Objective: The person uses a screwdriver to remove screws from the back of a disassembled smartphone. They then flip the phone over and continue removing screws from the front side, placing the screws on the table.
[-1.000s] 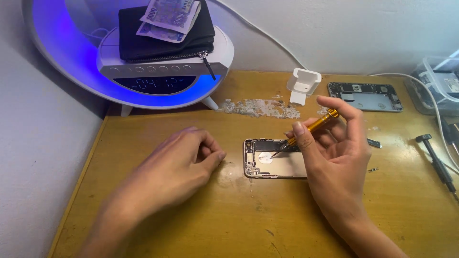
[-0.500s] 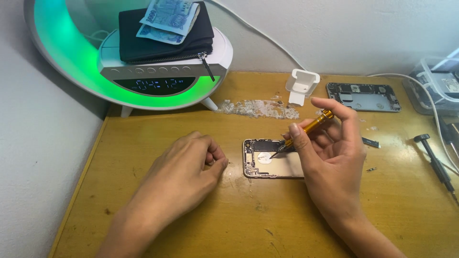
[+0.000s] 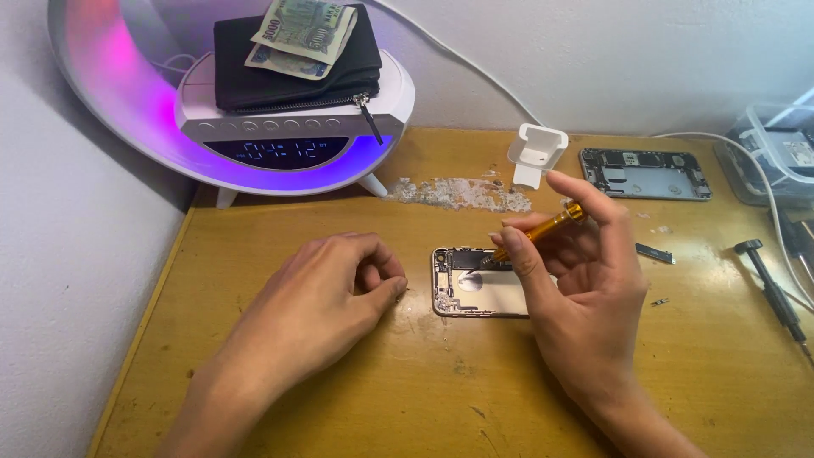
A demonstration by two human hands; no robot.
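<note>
An opened phone body (image 3: 475,288) lies face down on the wooden desk (image 3: 356,399), its insides exposed. My right hand (image 3: 577,288) grips a gold screwdriver (image 3: 543,231) between thumb and fingers, with the tip resting inside the phone's upper part. My left hand (image 3: 331,297) lies on the desk just left of the phone, fingers curled loosely, thumb close to the phone's edge but apart from it, holding nothing.
A glowing purple-pink lamp clock (image 3: 280,148) stands at the back left with a black wallet (image 3: 292,64) and banknotes (image 3: 305,34) on top. A white holder (image 3: 536,153), a second phone frame (image 3: 644,174), a black screwdriver (image 3: 767,284), small parts (image 3: 655,253) and a box (image 3: 776,153) lie at right.
The lamp's glow went from blue to green to purple-pink. My left hand curled its fingers and drew slightly in. The right hand keeps the screwdriver on the phone.
</note>
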